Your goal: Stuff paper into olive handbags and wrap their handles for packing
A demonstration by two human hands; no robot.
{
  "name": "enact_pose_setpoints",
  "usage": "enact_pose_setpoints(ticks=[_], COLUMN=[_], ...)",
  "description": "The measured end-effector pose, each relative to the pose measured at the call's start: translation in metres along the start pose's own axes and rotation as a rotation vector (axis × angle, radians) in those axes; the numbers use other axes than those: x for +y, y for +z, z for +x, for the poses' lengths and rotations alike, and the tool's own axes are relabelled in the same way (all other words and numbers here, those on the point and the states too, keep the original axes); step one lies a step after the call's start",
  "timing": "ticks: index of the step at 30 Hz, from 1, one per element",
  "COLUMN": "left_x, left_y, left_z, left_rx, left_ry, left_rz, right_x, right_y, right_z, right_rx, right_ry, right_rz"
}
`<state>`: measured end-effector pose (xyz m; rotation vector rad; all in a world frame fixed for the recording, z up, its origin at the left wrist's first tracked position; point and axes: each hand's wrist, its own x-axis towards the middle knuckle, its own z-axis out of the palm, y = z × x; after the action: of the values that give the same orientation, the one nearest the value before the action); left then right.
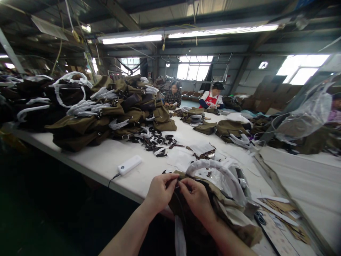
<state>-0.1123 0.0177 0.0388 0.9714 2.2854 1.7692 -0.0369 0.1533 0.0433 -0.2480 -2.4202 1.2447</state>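
Observation:
An olive and dark handbag [226,209] leans at the table's near edge, its top toward me. White wrapping covers its raised handle [213,165]. At the bag's left end, my left hand [160,192] is closed, thumb and forefinger pinching a small dark part of it. Just beside it my right hand [195,199] pinches the same spot, fingertips almost meeting the left ones. The pinched part is mostly hidden by the fingers; its exact kind cannot be made out. A dark strap [179,206] hangs below the fingers.
Piled olive bags [85,128] fill the table's left side. Dark straps [153,142] lie before them. A white power bank [130,165] with a cable sits left of my hands. A phone [274,231] lies at right. Two co-workers [211,99] work across the table.

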Motion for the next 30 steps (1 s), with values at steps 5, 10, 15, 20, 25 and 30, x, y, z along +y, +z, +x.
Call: enact_pose_setpoints(ticks=[5, 10, 15, 20, 25, 30], left_x=[-0.013, -0.008, -0.003, 0.013, 0.024, 0.032], left_y=[-0.002, -0.005, -0.013, -0.018, -0.019, -0.014], left_z=[0.008, 0.01, 0.014, 0.014, 0.013, 0.011], left_rx=[-0.033, 0.007, -0.043, 0.026, -0.068, -0.129], left_ry=[-0.111, -0.071, -0.023, 0.158, 0.236, 0.191], left_rz=[-0.23, -0.223, -0.049, 0.563, 0.437, 0.134], right_x=[-0.001, -0.004, -0.001, 0.008, 0.009, 0.011], right_y=[-0.001, -0.005, -0.006, 0.0, -0.005, -0.005], right_z=[-0.002, 0.002, 0.0, -0.002, 0.002, 0.008], right_rx=[-0.023, 0.003, 0.052, 0.064, -0.023, -0.163], right_ry=[0.013, 0.018, -0.021, -0.054, -0.014, 0.041], right_rz=[-0.018, -0.051, -0.101, -0.15, 0.077, 0.26])
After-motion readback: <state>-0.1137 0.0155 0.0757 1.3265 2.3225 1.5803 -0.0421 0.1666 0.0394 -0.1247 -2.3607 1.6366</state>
